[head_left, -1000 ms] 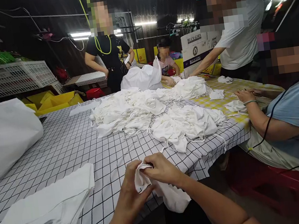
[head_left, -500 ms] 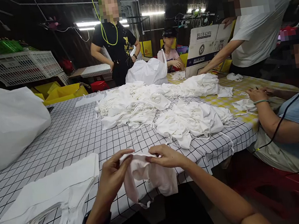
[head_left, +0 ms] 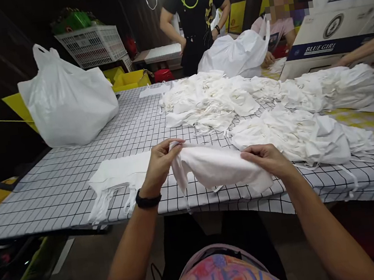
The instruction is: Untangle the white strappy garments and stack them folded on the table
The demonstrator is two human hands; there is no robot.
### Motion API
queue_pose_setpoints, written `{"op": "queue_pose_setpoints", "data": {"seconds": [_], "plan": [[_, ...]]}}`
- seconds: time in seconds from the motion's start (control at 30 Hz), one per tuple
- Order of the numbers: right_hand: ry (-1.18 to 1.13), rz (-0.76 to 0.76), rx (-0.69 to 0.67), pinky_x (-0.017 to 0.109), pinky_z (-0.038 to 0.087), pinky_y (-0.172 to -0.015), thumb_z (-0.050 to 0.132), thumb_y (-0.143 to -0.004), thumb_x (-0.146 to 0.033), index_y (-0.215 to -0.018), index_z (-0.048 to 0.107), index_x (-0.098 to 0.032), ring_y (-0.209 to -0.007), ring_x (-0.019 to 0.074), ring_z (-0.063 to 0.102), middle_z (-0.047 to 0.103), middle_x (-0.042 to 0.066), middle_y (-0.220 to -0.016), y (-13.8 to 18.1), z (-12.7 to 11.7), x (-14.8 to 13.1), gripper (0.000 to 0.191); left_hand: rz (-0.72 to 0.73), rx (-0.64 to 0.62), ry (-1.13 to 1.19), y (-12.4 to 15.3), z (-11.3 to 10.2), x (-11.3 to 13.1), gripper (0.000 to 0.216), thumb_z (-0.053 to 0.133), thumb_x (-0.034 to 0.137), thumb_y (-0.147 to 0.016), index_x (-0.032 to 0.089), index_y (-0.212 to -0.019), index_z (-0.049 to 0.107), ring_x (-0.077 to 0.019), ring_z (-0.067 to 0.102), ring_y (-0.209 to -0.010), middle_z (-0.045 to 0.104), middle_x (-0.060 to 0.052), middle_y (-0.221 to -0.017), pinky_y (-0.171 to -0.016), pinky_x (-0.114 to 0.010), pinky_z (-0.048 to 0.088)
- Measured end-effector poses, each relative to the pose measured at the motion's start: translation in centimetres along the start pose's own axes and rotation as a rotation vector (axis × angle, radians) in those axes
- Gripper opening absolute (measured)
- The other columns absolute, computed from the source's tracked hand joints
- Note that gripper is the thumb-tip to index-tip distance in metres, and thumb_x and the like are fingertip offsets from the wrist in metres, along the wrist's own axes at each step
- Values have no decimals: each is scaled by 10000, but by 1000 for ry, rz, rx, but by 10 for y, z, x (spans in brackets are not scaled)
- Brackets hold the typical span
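Note:
Stretched between my two hands over the table's front edge is a white cloth piece with thin straps (head_left: 220, 165). My left hand (head_left: 161, 164) pinches its upper left corner between thumb and fingers. At its right end, my right hand (head_left: 266, 159) grips the upper edge, and the rest sags below in folds. Just left of my left hand lies a neat stack of white strapped cloth pieces (head_left: 117, 171), flat on the checked tablecloth (head_left: 55, 187). Beyond my right hand is a loose heap of similar white cloths (head_left: 303, 136).
Another large white cloth heap (head_left: 207, 98) lies farther back. A full white plastic bag (head_left: 72, 102) stands at the table's left, a second bag (head_left: 234, 55) at the back. A co-worker's arm touches a cardboard box (head_left: 331, 29) at right; two people are across the table.
My hands have moved apart, drawing the bunched cloth out wide between them. The view has swung left and tilted down, bringing the whole left bag and my lap into sight.

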State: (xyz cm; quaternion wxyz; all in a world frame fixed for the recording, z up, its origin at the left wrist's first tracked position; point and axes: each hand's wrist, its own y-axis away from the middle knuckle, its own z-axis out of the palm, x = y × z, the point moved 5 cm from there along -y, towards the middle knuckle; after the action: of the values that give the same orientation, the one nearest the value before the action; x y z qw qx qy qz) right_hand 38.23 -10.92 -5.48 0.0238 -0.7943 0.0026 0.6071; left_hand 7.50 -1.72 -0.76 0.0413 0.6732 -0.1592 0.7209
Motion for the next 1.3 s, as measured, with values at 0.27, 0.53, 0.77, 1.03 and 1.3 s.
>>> {"op": "queue_pose_setpoints", "data": {"seconds": [0.27,0.53,0.77,1.03,1.3], "plan": [[51,-63,78,261,396,-598,836,-781,-544,-802,774,-169,-714,158,565,684,43,-796,-8,-24,-12,381,31,-63,-145,-4,-11,12,254,851,389,-778,190,-932,819,-145,619,-815,738,-51,-920,-690,-220,460],[-63,-152,23,275,437,-659,817,-829,-461,-837,802,-180,-752,165,613,722,45,-813,-6,-16,-28,282,-81,-82,-312,-6,-30,5,417,855,545,-722,207,-964,824,-275,703,-965,796,-102,-1018,-789,-314,561],[-106,-238,-52,259,421,-680,809,-854,-416,-822,773,-185,-785,137,578,677,25,-852,0,9,-46,236,-181,-131,-510,-8,-34,-41,563,774,687,-706,195,-978,812,-340,726,-990,803,-106,-1003,-800,-373,586],[-49,-288,-200,276,472,-748,747,-907,-406,-893,776,-182,-812,158,650,731,26,-855,-12,59,-51,226,-38,-416,-491,16,38,-27,514,729,612,-834,295,-1238,742,-338,643,-1282,714,-80,-1345,-1074,-460,544],[15,-290,-188,259,438,-716,763,-883,-445,-859,768,-185,-757,141,613,716,3,-808,-10,69,-57,261,-48,-459,-361,24,69,-9,419,751,540,-858,272,-1180,771,-269,706,-1029,774,-72,-1120,-913,-371,584]]}}
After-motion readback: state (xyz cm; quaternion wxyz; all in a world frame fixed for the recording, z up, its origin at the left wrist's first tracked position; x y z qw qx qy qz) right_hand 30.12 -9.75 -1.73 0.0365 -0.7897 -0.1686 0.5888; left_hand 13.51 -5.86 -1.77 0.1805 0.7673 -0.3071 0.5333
